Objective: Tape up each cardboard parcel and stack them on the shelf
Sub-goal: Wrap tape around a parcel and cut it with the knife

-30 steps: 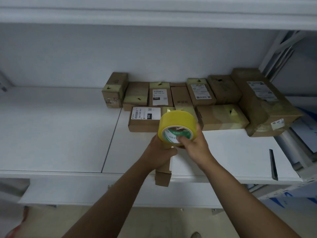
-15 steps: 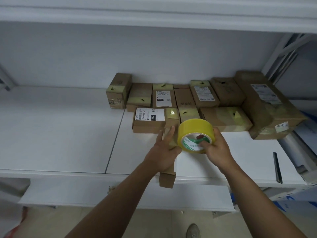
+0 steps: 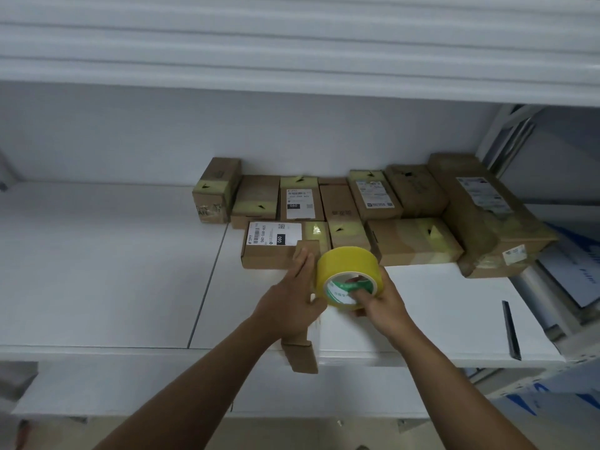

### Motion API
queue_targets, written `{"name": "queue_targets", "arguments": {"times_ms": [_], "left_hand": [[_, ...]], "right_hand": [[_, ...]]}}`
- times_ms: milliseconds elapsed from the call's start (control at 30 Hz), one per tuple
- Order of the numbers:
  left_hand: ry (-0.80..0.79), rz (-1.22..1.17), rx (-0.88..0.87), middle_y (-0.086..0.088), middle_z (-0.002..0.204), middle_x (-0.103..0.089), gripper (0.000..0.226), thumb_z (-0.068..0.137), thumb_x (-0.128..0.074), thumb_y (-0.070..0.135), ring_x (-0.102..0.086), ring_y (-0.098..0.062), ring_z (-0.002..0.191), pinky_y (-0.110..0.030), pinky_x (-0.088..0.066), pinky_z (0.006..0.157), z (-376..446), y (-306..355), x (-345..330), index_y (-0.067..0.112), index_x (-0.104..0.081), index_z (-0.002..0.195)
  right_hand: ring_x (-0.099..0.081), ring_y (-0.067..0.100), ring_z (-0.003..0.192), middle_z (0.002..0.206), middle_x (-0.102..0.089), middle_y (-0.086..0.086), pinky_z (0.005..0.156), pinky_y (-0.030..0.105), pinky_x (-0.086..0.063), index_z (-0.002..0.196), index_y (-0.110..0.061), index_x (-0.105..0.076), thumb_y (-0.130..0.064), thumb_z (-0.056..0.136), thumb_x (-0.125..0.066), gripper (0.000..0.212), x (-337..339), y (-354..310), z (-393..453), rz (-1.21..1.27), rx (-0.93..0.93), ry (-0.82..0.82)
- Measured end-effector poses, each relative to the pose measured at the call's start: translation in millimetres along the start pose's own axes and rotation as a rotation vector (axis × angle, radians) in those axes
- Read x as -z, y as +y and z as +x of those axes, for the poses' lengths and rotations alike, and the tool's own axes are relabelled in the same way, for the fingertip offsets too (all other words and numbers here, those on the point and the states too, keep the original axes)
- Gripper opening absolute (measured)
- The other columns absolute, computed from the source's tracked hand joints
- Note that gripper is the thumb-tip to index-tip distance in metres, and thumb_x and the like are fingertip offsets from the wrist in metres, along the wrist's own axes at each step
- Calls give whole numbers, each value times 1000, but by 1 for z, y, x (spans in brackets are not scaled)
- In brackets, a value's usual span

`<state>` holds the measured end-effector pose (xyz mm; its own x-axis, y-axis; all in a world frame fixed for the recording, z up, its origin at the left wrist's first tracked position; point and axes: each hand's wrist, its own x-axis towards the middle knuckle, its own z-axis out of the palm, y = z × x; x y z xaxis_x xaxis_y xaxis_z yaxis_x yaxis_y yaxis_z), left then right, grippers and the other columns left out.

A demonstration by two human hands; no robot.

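A narrow cardboard parcel lies lengthwise on the white shelf, its near end sticking out over the shelf's front edge. My left hand rests flat on top of it with straight fingers pointing to the back. Just to the right, my right hand holds a yellow tape roll, fingers hooked inside its green-and-white core. The roll touches the parcel's right side. Whether a strip of tape runs onto the parcel is hidden.
Several taped parcels stand in two rows against the back wall, with a large parcel at the right end. A thin black strip lies near the shelf's right front corner. Another shelf board runs overhead.
The tape roll has shifted right, off the top of my left hand. My left fingers have straightened and now lie flat along the parcel.
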<state>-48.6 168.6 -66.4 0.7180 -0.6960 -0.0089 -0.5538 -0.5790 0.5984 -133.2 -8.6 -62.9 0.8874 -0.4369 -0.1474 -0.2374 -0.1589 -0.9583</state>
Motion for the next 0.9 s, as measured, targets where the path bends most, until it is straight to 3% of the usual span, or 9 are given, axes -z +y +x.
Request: {"name": "queue_targets", "arguments": {"times_ms": [100, 167, 300, 367, 433, 533, 667, 767, 900], "left_hand": [[110, -227, 46, 9, 167, 11, 93, 92, -53, 52, -2, -11, 153, -47, -34, 117, -6, -15, -13, 25, 5, 160], [181, -391, 60, 4, 167, -4, 90, 91, -56, 46, -14, -22, 153, -51, -45, 108, -10, -33, -23, 29, -1, 160], [236, -668, 63, -6, 150, -39, 74, 94, -64, 24, -62, -25, 121, -43, -61, 82, -22, -44, -21, 40, -23, 153], [249, -752, 87, -5, 138, -51, 76, 90, -71, 15, -67, -22, 111, -37, -61, 78, -26, -47, -21, 37, -29, 149], [265, -776, 132, -5, 130, -57, 77, 83, -80, 17, -66, -20, 113, -35, -60, 81, -32, -50, -26, 28, -35, 144], [267, -576, 212, 0, 129, -60, 77, 71, -80, 56, -59, -23, 122, -51, -53, 95, -37, -61, -35, 26, -49, 135], [266, -145, 281, -2, 154, -36, 120, 51, -44, 100, -23, -30, 147, -56, -21, 119, -36, -81, -36, 28, -41, 146], [137, -44, 267, -5, 162, -22, 129, 46, -25, 108, -10, -28, 152, -51, -7, 123, -34, -88, -32, 32, -32, 151], [84, -35, 332, -4, 158, -31, 134, 40, -26, 109, -18, -25, 149, -49, -12, 121, -31, -93, -31, 31, -36, 148]], "right_hand": [[-62, 18, 94, 103, -58, -3, 69, 40, -61, 122, -32, -43, -7, 91, -62, 44, -7, -10, 7, -131, 78, -42], [-63, 23, 96, 101, -60, -4, 78, 52, -58, 121, -35, -42, -11, 89, -63, 44, -16, -16, 8, -232, 135, -79], [-64, 17, 96, 105, -60, -4, 81, 44, -59, 122, -46, -39, -6, 86, -67, 61, -41, -10, 3, -60, 116, -108], [-66, 18, 97, 108, -62, -1, 83, 41, -59, 126, -40, -43, -5, 86, -69, 59, -55, -3, -1, 100, 16, -110], [-68, 20, 96, 106, -67, 1, 87, 46, -57, 119, -33, -52, -13, 86, -71, 43, -66, 4, -2, 75, -13, -100], [-68, 20, 94, 102, -69, -1, 86, 45, -57, 114, -29, -57, -23, 87, -69, 31, -74, 4, -1, -121, 22, -141], [-65, 25, 90, 102, -67, 4, 77, 40, -54, 126, -20, -45, -31, 91, -61, 40, -79, -2, 1, -440, 108, -175], [-63, 28, 91, 100, -63, 5, 75, 37, -50, 126, -16, -40, -34, 94, -57, 40, -83, -2, 0, -541, 139, -176], [-63, 27, 92, 101, -63, 3, 75, 37, -52, 129, -19, -37, -39, 92, -61, 48, -84, -2, 1, -540, 118, -173]]}}
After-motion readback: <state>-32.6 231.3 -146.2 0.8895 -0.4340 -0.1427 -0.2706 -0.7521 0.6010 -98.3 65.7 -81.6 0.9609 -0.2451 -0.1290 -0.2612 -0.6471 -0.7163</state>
